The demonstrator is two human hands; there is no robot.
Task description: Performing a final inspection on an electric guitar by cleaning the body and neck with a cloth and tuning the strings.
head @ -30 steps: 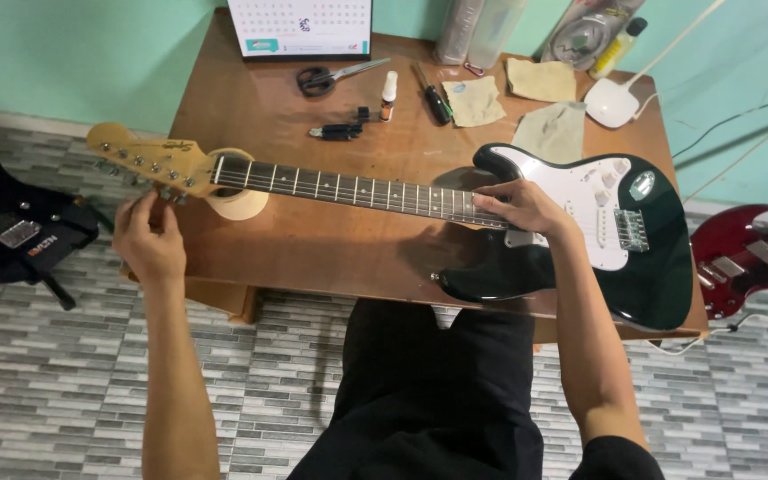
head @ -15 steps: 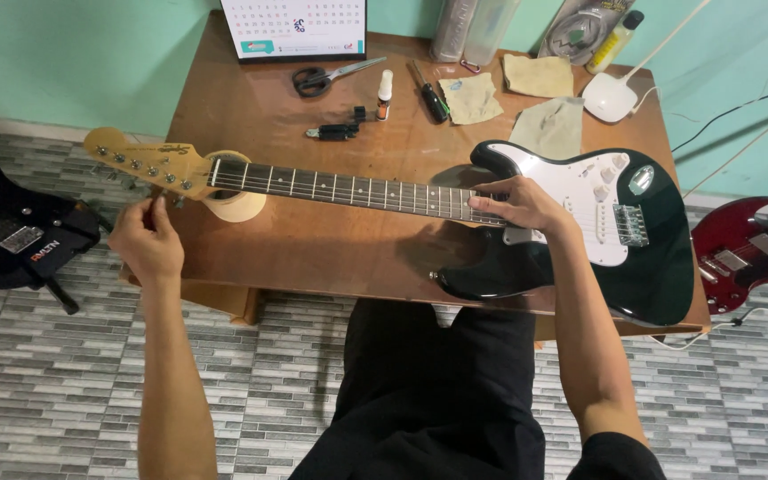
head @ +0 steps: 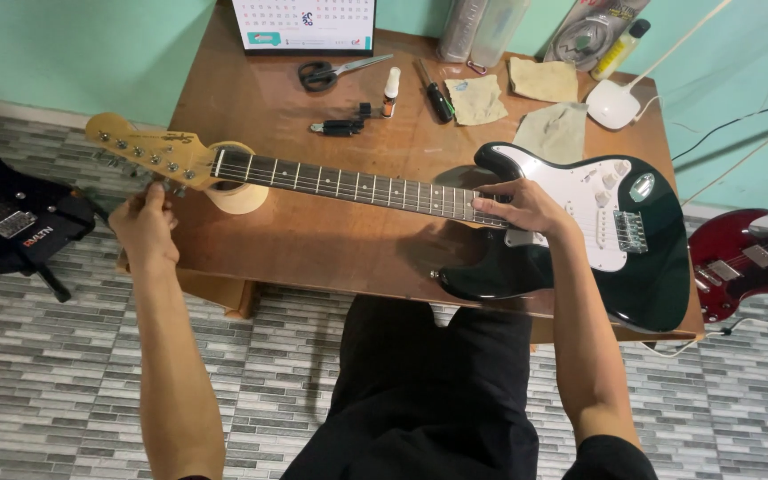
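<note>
While the black electric guitar [head: 580,258] lies flat across the brown wooden table [head: 313,249], its body sits at the right end and its neck [head: 348,185] runs left to the pale headstock [head: 148,153], which overhangs the table's left edge. A roll of tape [head: 237,196] sits under the neck just beside the headstock.

The left hand [head: 144,227] is raised to the lower edge of the headstock, fingers pressed together and pinching at a tuning peg (the peg itself is hidden by the fingertips). The right hand [head: 526,206] rests on the strings where the neck meets the white pickguard [head: 580,191], fingers spread loosely and curled over the strings; it grips nothing.

Items on the far half of the table:
- a desk calendar [head: 304,22] at the back edge
- scissors [head: 335,71] with black handles, just in front of the calendar
- a small black tool [head: 340,126] and a small bottle [head: 390,91], near each other
- a screwdriver [head: 436,93] beside a folded cloth [head: 476,98]
- two further cloths, near the white lamp base [head: 613,102]

A black guitar [head: 6,218] lies on the tiled floor to the left, and a red guitar [head: 748,262] lies to the right, both well apart from the hands
</note>
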